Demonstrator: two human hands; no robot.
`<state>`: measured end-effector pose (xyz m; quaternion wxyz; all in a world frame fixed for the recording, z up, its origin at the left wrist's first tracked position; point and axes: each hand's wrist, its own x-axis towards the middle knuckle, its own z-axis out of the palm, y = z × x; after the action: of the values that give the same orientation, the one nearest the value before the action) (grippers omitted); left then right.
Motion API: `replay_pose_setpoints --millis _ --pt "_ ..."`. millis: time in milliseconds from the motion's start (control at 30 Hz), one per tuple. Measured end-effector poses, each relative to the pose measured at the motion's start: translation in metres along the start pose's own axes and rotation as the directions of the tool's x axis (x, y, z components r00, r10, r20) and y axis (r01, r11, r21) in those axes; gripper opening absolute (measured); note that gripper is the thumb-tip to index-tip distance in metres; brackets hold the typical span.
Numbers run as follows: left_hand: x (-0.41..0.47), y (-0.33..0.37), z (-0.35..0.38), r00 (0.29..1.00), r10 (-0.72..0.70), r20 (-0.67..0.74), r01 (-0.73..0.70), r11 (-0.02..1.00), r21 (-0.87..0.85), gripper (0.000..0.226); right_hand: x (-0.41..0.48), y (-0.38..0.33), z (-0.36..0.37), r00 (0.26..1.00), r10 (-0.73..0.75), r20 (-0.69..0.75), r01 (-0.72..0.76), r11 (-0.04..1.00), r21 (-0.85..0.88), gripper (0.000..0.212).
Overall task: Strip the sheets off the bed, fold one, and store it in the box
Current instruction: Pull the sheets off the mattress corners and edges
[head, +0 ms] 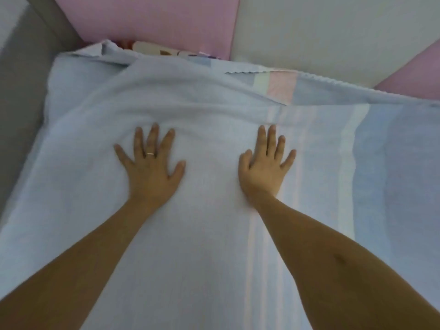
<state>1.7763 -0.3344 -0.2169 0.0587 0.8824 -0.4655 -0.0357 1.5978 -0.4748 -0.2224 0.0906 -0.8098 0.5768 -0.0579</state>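
Note:
A pale blue sheet [209,110] with pink, white and blue stripes on its right side lies folded over on the bed, filling most of the view. My left hand [152,167] rests flat on it, fingers spread, a ring on one finger. A little to the right, my right hand [264,167] presses flat on the same sheet, fingers straight. A second layer with a scalloped edge [281,88] shows beneath the fold near the top. No box is in view.
Pink cushion panels [152,20] and a white panel [333,32] line the far side of the bed. A patterned fabric [152,47] peeks out above the sheet. A grey padded bed edge [21,91] runs along the left.

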Motion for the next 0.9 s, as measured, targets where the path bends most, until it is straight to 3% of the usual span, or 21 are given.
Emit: replay_pose_setpoints --millis 67,133,167,233,300,333,367,400,433,500,533,600,700,767,833,900 --pt "0.019 -0.008 -0.015 0.99 -0.045 -0.131 0.028 0.991 -0.133 0.061 0.006 -0.005 0.0 1.0 -0.005 -0.004 0.005 0.999 0.044 0.067" --pt "0.058 -0.015 -0.036 0.943 -0.198 -0.266 0.13 0.959 -0.251 0.059 0.007 -0.008 0.0 1.0 -0.004 -0.011 0.004 0.999 0.04 0.067" --pt "0.081 -0.017 -0.047 0.925 -0.282 -0.254 0.198 0.929 -0.312 0.064 0.007 -0.007 0.001 1.0 -0.004 -0.014 0.005 0.999 0.032 0.067" --pt "0.126 -0.021 -0.067 0.891 -0.451 -0.055 0.385 0.813 -0.437 0.081 0.01 -0.009 -0.001 1.0 0.004 -0.013 -0.004 1.0 0.023 0.068" --pt "0.146 -0.022 -0.075 0.864 -0.492 0.108 0.478 0.734 -0.482 0.079 0.009 -0.01 -0.002 1.0 0.003 -0.021 -0.003 1.0 0.022 0.068" --pt "0.146 -0.021 -0.078 0.89 -0.444 0.103 0.436 0.761 -0.48 0.065 0.009 -0.012 -0.003 1.0 0.005 -0.02 -0.004 1.0 0.018 0.068" --pt "0.139 -0.021 -0.081 0.945 -0.327 0.019 0.299 0.839 -0.455 0.047 0.009 -0.011 -0.003 1.0 0.006 -0.024 -0.006 1.0 0.017 0.067" --pt "0.129 -0.02 -0.082 0.985 -0.136 -0.103 0.086 0.916 -0.391 0.029 0.011 -0.011 -0.004 1.0 0.008 -0.018 -0.008 1.0 0.015 0.067" --pt "0.117 -0.021 -0.08 0.976 0.105 -0.193 -0.162 0.936 -0.313 0.017 0.01 -0.011 -0.004 1.0 0.008 -0.016 -0.008 1.0 0.013 0.067" --pt "0.096 -0.03 -0.071 0.84 0.509 -0.188 -0.538 0.824 -0.175 0.018 0.011 -0.01 -0.004 1.0 0.009 -0.003 -0.009 1.0 -0.006 0.066" --pt "0.086 -0.035 -0.066 0.779 0.618 -0.107 -0.627 0.77 -0.115 0.024 0.011 -0.01 -0.004 1.0 0.007 -0.002 -0.007 1.0 -0.011 0.066" --pt "0.07 -0.038 -0.058 0.768 0.639 0.037 -0.637 0.769 -0.044 0.026 0.011 -0.009 -0.003 1.0 0.002 -0.009 -0.002 1.0 -0.028 0.065" --pt "0.07 -0.024 -0.062 0.871 0.481 0.103 -0.477 0.877 -0.058 0.034 0.012 -0.011 -0.002 1.0 -0.003 -0.009 0.002 0.999 -0.045 0.062" --pt "0.078 -0.002 -0.066 0.872 0.469 0.141 -0.463 0.883 -0.076 0.043 0.012 -0.01 -0.002 1.0 0.004 -0.01 -0.004 0.999 -0.046 0.063" --pt "0.086 0.018 -0.072 0.875 0.477 0.078 -0.465 0.875 -0.133 0.024 0.011 -0.01 -0.003 1.0 0.001 -0.01 -0.001 0.999 -0.043 0.063" --pt "0.094 0.025 -0.076 0.959 0.284 -0.015 -0.274 0.908 -0.316 0.028 0.011 -0.009 -0.003 1.0 -0.006 -0.003 0.006 0.999 -0.042 0.064"
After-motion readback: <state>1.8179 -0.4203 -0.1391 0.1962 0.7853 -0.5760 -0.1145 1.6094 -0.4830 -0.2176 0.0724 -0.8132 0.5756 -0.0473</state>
